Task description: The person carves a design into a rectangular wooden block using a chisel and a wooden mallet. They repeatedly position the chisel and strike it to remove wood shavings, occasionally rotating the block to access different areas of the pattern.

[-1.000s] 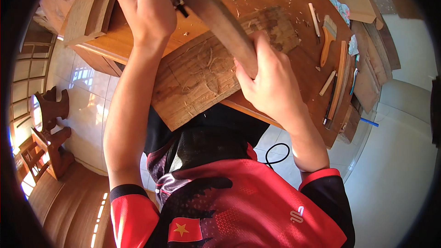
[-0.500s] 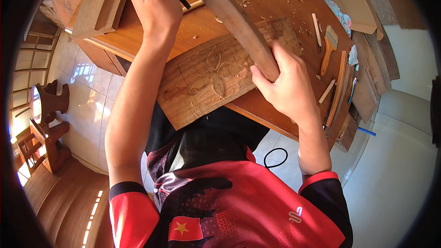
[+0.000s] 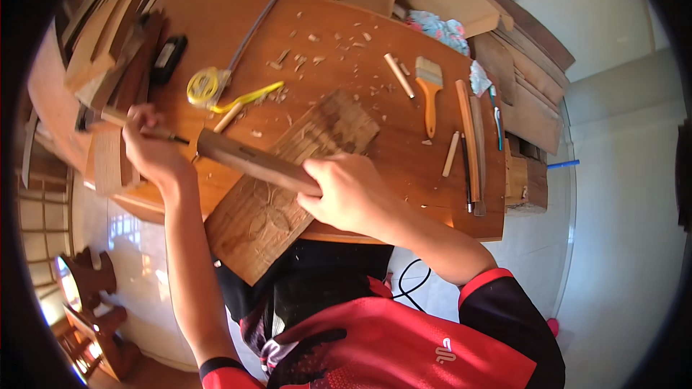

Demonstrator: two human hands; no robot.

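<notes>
My left hand is closed around a carving chisel with a pale wooden handle, its dark blade pointing right, above the table's left side. Gripped at one end by my right hand is a square wooden mallet stick. Its free end hangs close to the chisel's tip; whether they touch I cannot tell. Below both hands lies a wooden board carved with a flower relief, slanting across the table's front edge toward my lap. The mallet and my right hand cover part of the board.
On the brown table lie wood shavings, a yellow tape measure, a yellow-handled tool, a paintbrush, and several pale-handled chisels. Stacked planks stand at left; a cardboard box and boards lie at right.
My view has turned and now takes in more of the table. The mallet has swung from steeply raised to nearly level, toward the chisel. My left hand appears lower and further left.
</notes>
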